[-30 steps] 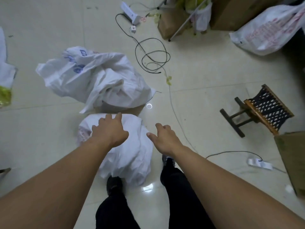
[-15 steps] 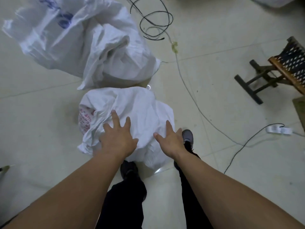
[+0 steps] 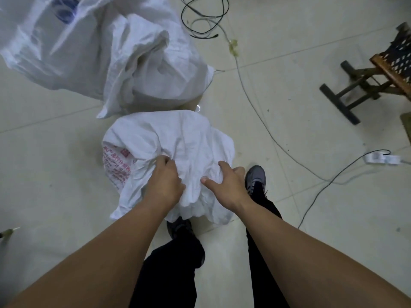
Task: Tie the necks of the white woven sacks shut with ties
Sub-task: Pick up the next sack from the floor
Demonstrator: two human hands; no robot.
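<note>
At the far left the big white woven sack [image 3: 89,52] is lying on the tiled floor [image 3: 51,174], and its top is looking loose and not tied; a blue print [image 3: 64,12] is showing on it, but it is too blurry to read. Just in front of the person's feet the small white woven sack [image 3: 178,138] is sitting on the floor, right beside the big one; red writing [image 3: 115,165] is running down its left side in blocky signs, too small to read.

The left hand [image 3: 165,181] is lying on top of this sack with its fingers curled tight round a fold of cloth; the right hand [image 3: 229,183] is just beside it, fingers digging into the cloth and thumb sticking out; so both hands are clamped on the small sack.

I think the person is bunching the loose top into a neck. To do it well, both hands should be pulling the cloth in from all sides toward the middle and squeezing it into one tight bunch with no gaps; then one hand should be holding the bunch while the other is getting a tie. No tie is showing in either hand.

Up at the top a black cable [image 3: 204,16] is looping on the floor; further right a white power strip [image 3: 381,158] is lying well apart from the sacks; a wooden stool [image 3: 378,74] with a woven seat is sitting at the far right.
</note>
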